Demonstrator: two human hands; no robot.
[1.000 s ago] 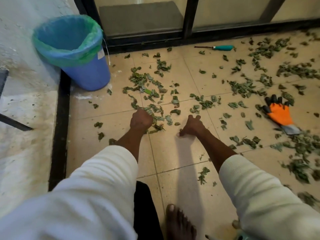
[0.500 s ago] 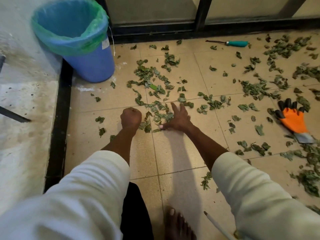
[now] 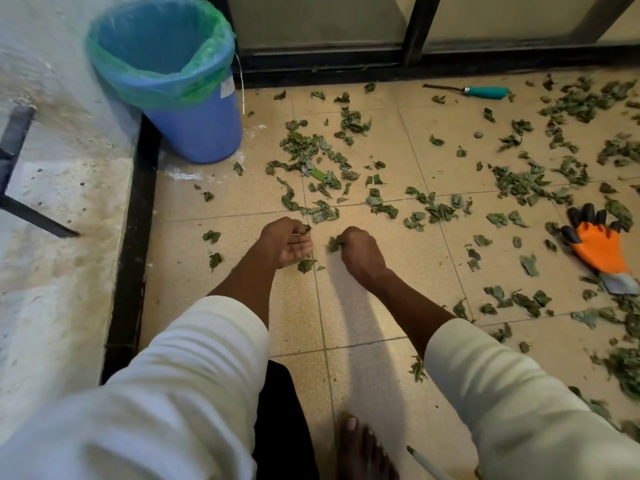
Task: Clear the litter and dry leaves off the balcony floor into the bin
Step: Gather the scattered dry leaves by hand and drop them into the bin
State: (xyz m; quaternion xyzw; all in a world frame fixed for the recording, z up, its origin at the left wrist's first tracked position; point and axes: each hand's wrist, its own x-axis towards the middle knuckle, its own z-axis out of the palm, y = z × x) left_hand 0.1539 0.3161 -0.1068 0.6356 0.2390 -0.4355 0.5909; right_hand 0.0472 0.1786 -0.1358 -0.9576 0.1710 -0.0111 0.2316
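Note:
Dry green leaves (image 3: 311,157) lie scattered over the tan tiled balcony floor (image 3: 363,306), thickest in front of me and off to the right. A blue bin (image 3: 204,133) with a green liner stands at the far left, against the wall. My left hand (image 3: 284,242) hovers low over the floor with its palm turned toward the right hand. Its fingers are curled, and a leaf is pinched at their tips. My right hand (image 3: 358,251) is just beside it, fisted round a small clump of leaves that pokes out on its left side.
An orange and black glove (image 3: 599,247) lies on the floor at the right. A teal-handled tool (image 3: 485,92) rests near the black door frame (image 3: 415,32) at the back. A raised pale ledge (image 3: 69,220) borders the left. My bare foot (image 3: 363,448) is below.
My right hand, which lay flat with spread fingers on the leaves, has curled into a fist round some and pulled back. My left fist has turned palm-side toward it.

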